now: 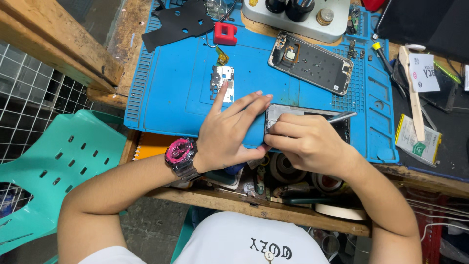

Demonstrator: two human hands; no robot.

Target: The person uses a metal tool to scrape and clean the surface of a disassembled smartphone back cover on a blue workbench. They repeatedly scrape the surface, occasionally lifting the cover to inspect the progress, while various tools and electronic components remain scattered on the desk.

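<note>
The opened phone [307, 120] I am working on lies flat near the front edge of the blue work mat [171, 98], its dark inside turned up, and most of it is covered by my hands. My right hand [305, 142] sits on top of it, fingers curled into a pinch around a thin metal tool [341, 117] whose free end pokes out toward 2 o'clock over the phone's upper edge. My left hand [229, 132] lies just to the 9 o'clock side, fingers spread and stretched flat across the mat, with the fingertips resting against the phone's left end and the thumb tucked under toward my right hand, so the phone is bracketed between both hands. A pink and black watch [180, 155] sits on my left wrist. Just beyond my left fingertips, at 11 o'clock from the phone, a small circuit board [222, 80] lies on the mat. At 12 to 1 o'clock, well apart from my hands, rests a separate phone frame [310, 62], tilted, with small screws scattered on it. A red block [225, 33] and a black cut-out sheet [178, 22] lie at the mat's far left corner. At 3 o'clock, off the mat, a flat battery [415, 142] and a pale spudger [413, 93] lie on the bench. A green plastic chair [53, 166] stands at 8 o'clock.
</note>
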